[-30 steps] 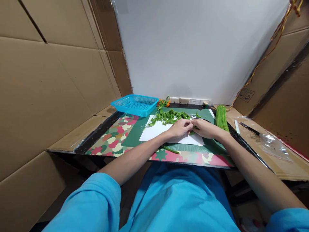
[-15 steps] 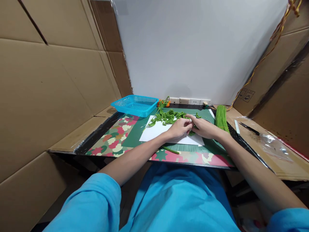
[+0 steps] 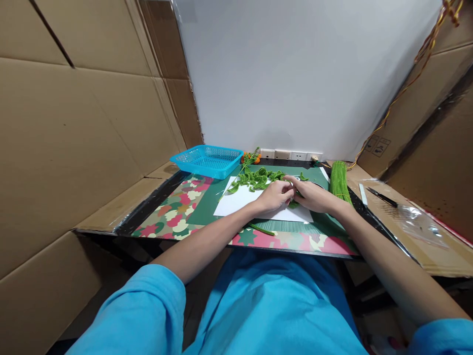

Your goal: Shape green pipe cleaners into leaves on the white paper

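My left hand (image 3: 274, 196) and my right hand (image 3: 312, 195) meet over a white sheet of paper (image 3: 242, 199) on a green mat (image 3: 202, 204). Both pinch a bent green pipe cleaner (image 3: 294, 202) between their fingertips. My right forefinger stretches out over my left fingers. Just beyond the hands lies a heap of curled green pipe cleaners (image 3: 258, 178). One straight green piece (image 3: 260, 229) lies near the sheet's front edge.
A blue plastic basket (image 3: 207, 159) stands at the back left. A bundle of straight green pipe cleaners (image 3: 339, 179) lies at the right. Orange and green flowers (image 3: 251, 158) rest by the wall sockets (image 3: 290, 155). Cardboard walls close both sides. A clear bag (image 3: 416, 220) lies far right.
My right forefinger has lifted and reached out over my left fingers. Both hands stay in the same place on the paper.
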A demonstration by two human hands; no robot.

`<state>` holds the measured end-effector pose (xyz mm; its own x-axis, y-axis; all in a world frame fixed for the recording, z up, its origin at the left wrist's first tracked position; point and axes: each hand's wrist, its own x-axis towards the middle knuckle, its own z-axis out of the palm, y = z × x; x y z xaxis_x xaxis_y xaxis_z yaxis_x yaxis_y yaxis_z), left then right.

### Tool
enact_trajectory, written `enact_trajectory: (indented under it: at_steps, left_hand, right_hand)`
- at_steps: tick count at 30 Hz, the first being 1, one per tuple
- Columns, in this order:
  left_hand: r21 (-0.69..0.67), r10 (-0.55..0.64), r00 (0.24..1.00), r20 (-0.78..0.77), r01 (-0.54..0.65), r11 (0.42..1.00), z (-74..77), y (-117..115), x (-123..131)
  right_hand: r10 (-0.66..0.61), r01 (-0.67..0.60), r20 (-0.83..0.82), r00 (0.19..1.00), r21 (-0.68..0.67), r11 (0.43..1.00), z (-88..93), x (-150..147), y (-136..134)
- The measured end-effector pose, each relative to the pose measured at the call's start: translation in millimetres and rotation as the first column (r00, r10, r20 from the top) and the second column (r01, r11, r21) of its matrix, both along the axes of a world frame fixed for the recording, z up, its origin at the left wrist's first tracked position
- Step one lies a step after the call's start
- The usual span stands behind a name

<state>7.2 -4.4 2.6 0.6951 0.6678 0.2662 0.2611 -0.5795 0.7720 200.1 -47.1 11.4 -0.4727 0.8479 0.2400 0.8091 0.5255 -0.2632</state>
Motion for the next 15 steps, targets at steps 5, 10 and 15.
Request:
enact_trajectory:
  at_steps: [5, 10, 15]
  left_hand:
    - [-0.001, 0.004, 1.000, -0.002, -0.004, 1.000, -0.5, 1.2, 0.0]
    - [-0.017, 0.005, 1.000, 0.002, -0.005, 1.000, -1.7, 1.7, 0.2]
    - [-0.053, 0.001, 1.000, -0.012, -0.001, 0.999, -4.1, 2.5, 1.2]
  right_hand:
    - [-0.004, 0.004, 0.011, 1.000, -0.005, 1.000, 1.4, -0.8, -0.8]
    - [0.000, 0.000, 0.003, 1.000, -0.018, 1.000, 3.0, -1.7, -1.3]
    - [0.015, -0.016, -0.009, 1.000, -0.017, 1.000, -0.9, 0.2, 1.4]
